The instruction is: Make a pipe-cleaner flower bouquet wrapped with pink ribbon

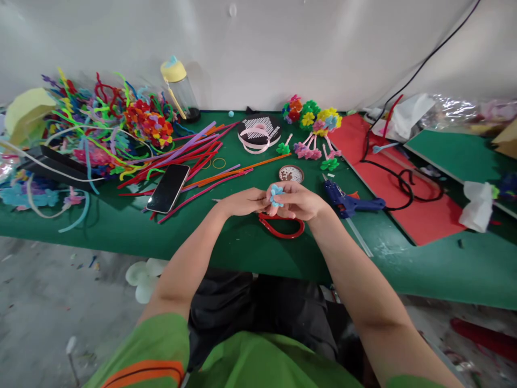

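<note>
Several right fingers [291, 199] pinching blue flower [276, 194] (fuzzy), left fingers [257, 201] bunched alongside

We wear a green shirt [258, 364] with short sleeves that leave our forearms [191, 258] bare. Round the left sleeve [161, 334] runs a bright orange band [161, 364], and along it goes a thin, dark, gently curving line [149, 369]. Of the right sleeve [412, 382] we see just a strip at the lower edge, in the same green. Our trousers [283, 302] are black or very dark grey, with creases in the cloth. Our left hand [244, 202] and right hand [306, 199] are bare to the fingers.
</note>
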`<state>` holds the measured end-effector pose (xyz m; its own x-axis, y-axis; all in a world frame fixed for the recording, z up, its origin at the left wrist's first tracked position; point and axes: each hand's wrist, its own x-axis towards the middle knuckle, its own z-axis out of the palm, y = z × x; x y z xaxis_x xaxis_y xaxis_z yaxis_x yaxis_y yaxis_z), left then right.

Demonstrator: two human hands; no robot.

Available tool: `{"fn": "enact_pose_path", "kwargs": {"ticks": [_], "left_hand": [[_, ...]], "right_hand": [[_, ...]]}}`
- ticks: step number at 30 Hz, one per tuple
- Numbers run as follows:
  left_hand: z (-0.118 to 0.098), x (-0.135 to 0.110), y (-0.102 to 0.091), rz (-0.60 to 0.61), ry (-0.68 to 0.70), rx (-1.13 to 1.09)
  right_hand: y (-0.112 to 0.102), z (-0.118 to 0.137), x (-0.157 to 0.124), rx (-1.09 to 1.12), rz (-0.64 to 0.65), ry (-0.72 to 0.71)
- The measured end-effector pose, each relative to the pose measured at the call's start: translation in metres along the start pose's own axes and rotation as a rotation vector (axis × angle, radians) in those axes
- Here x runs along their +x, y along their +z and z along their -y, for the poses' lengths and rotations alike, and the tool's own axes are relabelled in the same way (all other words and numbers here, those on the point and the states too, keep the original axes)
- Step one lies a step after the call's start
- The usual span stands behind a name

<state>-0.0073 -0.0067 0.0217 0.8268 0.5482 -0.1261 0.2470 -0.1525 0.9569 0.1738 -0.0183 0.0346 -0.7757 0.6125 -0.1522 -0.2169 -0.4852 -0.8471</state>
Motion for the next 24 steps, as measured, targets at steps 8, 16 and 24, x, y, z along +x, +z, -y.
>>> {"fn": "enact_pose_path", "kwargs": {"ticks": [8,16,24], "left_hand": [[-0.0041,0.0011,0.0001,-0.262,0.084,0.265],[-0.0039,0.0048,0.006,-0.473,0.16,0.406],[-0.0003,0.0074,0.0097,-0.621,0.223,0.422]], "right_hand": [[-0.0003,0.0014,0.0022,0.024,-0.154,-0.09],[0.0002,-0.0015,0.0042,0.007,-0.232,-0.14],[0.003,-0.0027,0.004,-0.045,-0.251,-0.291]]}}
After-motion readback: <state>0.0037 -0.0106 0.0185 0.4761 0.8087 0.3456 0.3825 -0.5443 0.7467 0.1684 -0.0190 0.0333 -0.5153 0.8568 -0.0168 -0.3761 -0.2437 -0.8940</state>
